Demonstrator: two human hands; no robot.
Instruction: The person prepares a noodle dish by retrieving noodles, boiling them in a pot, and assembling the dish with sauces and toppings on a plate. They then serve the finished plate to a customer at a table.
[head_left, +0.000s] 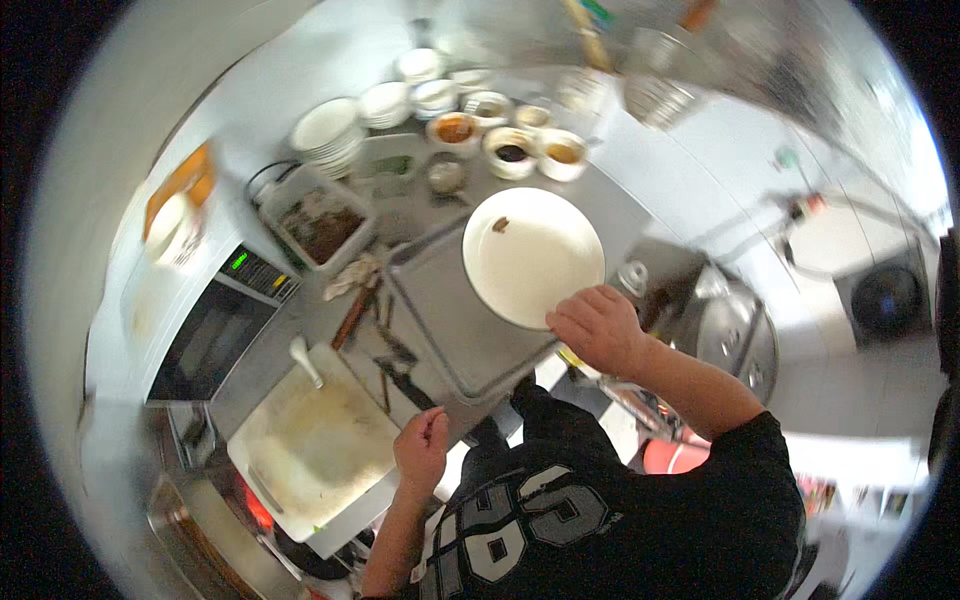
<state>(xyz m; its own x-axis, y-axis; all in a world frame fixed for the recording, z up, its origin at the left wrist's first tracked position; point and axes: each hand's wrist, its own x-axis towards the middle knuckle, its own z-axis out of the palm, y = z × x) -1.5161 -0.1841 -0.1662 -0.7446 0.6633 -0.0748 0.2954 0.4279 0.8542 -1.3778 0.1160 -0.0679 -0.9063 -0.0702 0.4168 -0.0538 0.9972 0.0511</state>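
Observation:
My right hand (600, 330) grips the near rim of a round white plate (536, 262). The plate is above the far right part of a shallow metal tray (457, 330) and hides part of it. A small brown mark or scrap (501, 224) shows on the plate's face. My left hand (421, 448) is curled in front of my body, with nothing visible in it. It is close to the right edge of a stained white cutting board (322, 442), where a white spoon (305, 361) lies near the far corner.
Behind the tray are sauce bowls (511, 153) and stacked white bowls (328, 135). A clear tub of dark food (319, 225) stands left, near a microwave (217, 330). Knives or similar tools (390, 345) lie between board and tray. Metal lids (731, 337) are at right.

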